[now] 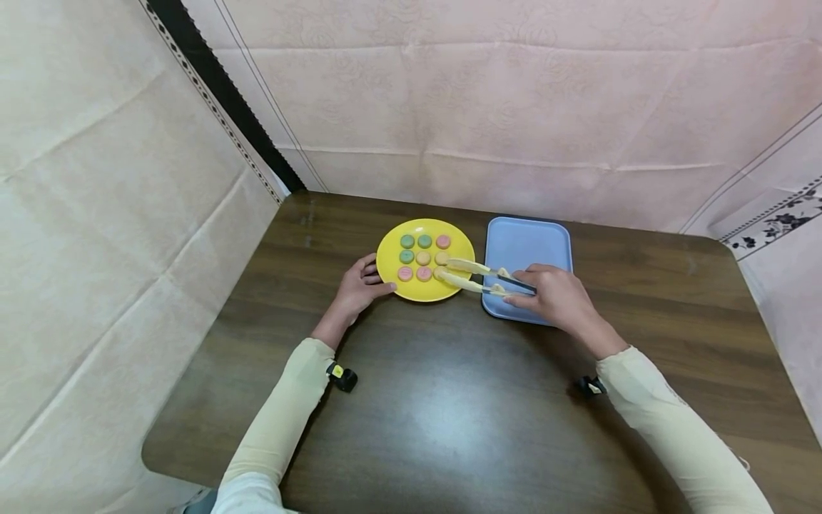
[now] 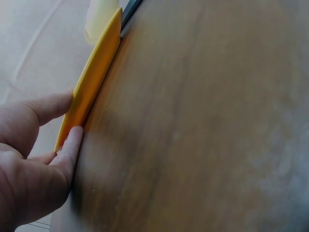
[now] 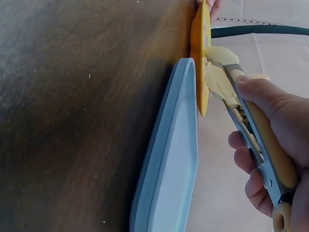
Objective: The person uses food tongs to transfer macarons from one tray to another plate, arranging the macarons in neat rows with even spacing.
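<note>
My left hand (image 1: pixel 362 289) pinches the near-left rim of a yellow plate (image 1: pixel 386 255), thumb on the rim and fingers at its outer side. Small round pastel pieces that look like macarons, green (image 1: pixel 407 256), pink (image 1: pixel 405 273) and yellow (image 1: pixel 423 259), sit in rows on the plate. A pair of tongs (image 1: pixel 467 283) with cream tips is held in my right hand (image 1: pixel 557 296). Its spread tips reach over the plate's right side, around a piece at the lower right corner. Whether they touch that piece cannot be made out.
A blue rectangular tray (image 1: pixel 528 243) lies just right of the plate, under the tongs and my right hand. Both stand near the far edge of a dark wooden table (image 1: pixel 411 400). Pale patterned cloth (image 1: pixel 514 107) hangs behind the table and at its left.
</note>
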### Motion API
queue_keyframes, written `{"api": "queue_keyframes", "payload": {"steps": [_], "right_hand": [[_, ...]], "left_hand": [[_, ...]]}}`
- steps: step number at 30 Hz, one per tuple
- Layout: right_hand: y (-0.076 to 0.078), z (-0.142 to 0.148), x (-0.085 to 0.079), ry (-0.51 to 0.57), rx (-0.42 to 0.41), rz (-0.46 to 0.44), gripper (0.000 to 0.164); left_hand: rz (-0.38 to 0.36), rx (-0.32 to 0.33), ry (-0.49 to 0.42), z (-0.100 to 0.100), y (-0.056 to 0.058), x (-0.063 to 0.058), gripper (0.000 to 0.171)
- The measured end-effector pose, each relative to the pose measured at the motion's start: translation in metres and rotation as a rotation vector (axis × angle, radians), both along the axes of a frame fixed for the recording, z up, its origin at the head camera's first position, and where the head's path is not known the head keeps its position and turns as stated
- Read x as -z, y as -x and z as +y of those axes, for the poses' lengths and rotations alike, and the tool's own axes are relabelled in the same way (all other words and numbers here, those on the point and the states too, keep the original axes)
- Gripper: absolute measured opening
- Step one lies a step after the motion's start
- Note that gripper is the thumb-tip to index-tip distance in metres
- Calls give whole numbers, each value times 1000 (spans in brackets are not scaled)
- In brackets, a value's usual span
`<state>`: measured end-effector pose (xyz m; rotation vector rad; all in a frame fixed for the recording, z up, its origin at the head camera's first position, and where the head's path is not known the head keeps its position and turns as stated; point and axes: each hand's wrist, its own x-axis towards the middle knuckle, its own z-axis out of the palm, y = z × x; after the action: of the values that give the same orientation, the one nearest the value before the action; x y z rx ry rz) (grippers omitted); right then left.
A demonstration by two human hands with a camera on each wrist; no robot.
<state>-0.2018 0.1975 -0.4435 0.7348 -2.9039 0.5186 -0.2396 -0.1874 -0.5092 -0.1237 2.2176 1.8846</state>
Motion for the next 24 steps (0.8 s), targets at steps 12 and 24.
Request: {"api": "queue_keyframes", "payload": {"steps": [12,24], "right_hand": [[-14,30,-23,71,113,82,55],[-39,101,-16,272,394,294,60]], "left_hand": [[1,8,1,-1,1,0,88],[-41,35,14,-1,2,-6,89]]}}
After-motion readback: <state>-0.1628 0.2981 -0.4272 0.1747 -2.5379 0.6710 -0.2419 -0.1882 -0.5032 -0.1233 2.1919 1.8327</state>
